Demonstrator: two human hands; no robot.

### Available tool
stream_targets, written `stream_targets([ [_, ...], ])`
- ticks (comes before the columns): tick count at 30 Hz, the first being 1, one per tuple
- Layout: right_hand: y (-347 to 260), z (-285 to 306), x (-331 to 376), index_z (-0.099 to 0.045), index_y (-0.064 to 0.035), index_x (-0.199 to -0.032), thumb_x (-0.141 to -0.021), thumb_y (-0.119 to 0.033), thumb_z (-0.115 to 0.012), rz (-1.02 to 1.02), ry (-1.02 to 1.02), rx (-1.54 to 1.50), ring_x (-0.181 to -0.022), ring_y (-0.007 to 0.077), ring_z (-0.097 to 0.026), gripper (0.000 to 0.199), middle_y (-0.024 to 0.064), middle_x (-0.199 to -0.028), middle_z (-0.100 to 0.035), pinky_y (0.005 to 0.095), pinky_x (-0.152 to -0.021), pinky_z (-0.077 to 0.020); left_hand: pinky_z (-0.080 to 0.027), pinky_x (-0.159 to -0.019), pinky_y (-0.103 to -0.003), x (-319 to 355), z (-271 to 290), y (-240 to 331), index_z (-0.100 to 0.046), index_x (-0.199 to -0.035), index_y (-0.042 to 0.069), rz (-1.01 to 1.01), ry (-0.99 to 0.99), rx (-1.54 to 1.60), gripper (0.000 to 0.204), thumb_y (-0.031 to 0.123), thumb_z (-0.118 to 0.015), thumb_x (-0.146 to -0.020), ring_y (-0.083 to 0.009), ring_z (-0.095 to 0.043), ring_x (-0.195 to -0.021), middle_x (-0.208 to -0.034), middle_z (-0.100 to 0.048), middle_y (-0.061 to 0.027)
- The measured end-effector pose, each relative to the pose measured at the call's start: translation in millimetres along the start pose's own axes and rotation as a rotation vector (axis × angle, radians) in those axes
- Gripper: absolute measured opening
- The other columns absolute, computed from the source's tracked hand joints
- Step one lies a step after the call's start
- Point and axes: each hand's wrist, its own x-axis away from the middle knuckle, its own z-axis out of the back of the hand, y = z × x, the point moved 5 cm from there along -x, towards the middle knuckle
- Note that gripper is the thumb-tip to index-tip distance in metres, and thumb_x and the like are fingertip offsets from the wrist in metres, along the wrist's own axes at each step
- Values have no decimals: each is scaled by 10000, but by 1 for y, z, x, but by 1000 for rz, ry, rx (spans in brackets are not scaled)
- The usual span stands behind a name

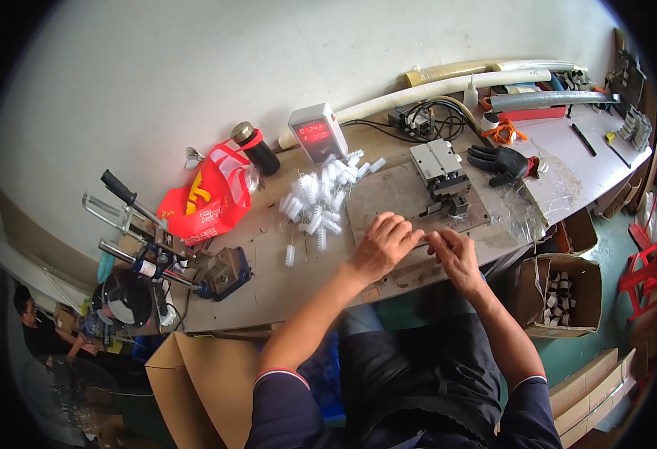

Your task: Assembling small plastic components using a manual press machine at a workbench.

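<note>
My left hand (382,245) and my right hand (456,258) meet fingertip to fingertip over the front edge of the workbench (283,288). Both have their fingers pinched together; whatever lies between them is too small to make out. Just beyond them, a metal fixture (437,163) with a grey block and dark clamp parts stands on a flat metal plate (381,198). To the left of the plate lies a loose heap of small white bristle brushes (315,196) with thin wire stems. One brush (289,256) sits apart at the near side of the heap.
Behind the brushes stands a white counter box (319,133) with red digits. A dark flask (257,150), red bag (212,194) and lever press (224,273) occupy the left. A black glove (502,163) lies right. Below are cardboard boxes (527,288); another person (40,329) is far left.
</note>
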Motion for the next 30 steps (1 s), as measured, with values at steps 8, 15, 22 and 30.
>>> stream_targets([
  [8, -14, 31, 26, -738, 1, -925, -867, -170, -735, 4, -30, 376, -653, 190, -667, 181, 137, -713, -688, 362, -653, -528, -492, -985, -409, -22, 12, 24, -723, -1157, 119, 118, 19, 185, 377, 144, -817, -793, -242, -639, -1087, -1108, -656, -40],
  [15, -14, 42, 30, -710, 40, -891, -871, -163, -715, -51, -78, 267, -682, 106, -623, 204, 60, -714, -677, 304, -631, -512, -583, -745, -287, 12, -21, 0, -723, -1146, 0, 862, -78, 1083, 167, 32, -647, -1001, -120, -700, -854, -985, -730, -60],
  [22, -11, 44, 16, -735, -12, -871, -812, -238, -699, -50, -120, 318, -660, 278, -689, 236, 154, -729, -705, 397, -672, -543, -621, -652, -276, 1, -54, 5, -668, -1145, -40, 1030, 17, 1395, 191, 41, -711, -977, -140, -715, -775, -901, -726, -75],
  [30, -3, 50, -2, -743, -55, -835, -819, -230, -699, -8, 45, 614, -708, 339, -713, 181, 163, -737, -708, 435, -686, -557, -572, -567, -246, -18, -68, -12, -672, -1158, -20, 1180, 253, 1161, 211, 122, -692, -1004, -113, -671, -684, -896, -695, -47],
])
